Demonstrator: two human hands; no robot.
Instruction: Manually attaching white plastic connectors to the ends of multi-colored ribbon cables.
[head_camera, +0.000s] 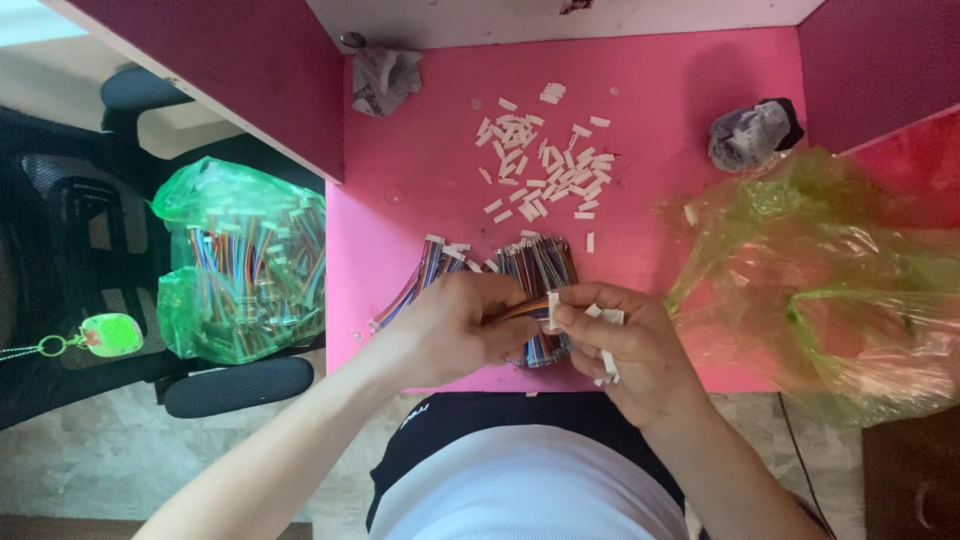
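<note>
My left hand (455, 325) grips a short bundle of coloured wires (522, 308) at the near edge of the pink table (660, 90). My right hand (625, 340) pinches a small white plastic connector (552, 308) at the tip of those wires, with a few more white connectors (607, 358) tucked in its palm. Under both hands lie two bunches of multicoloured wire harnesses (540, 265), one of them fanned out to the left (425, 275). A scatter of loose white connectors (545, 165) lies farther back on the table.
A green plastic bag full of wire harnesses (245, 260) rests on a black chair at the left. A near-empty green bag (830, 270) covers the table's right side. Crumpled wrappers sit at the back left (383, 75) and back right (752, 132). Maroon partitions wall the table.
</note>
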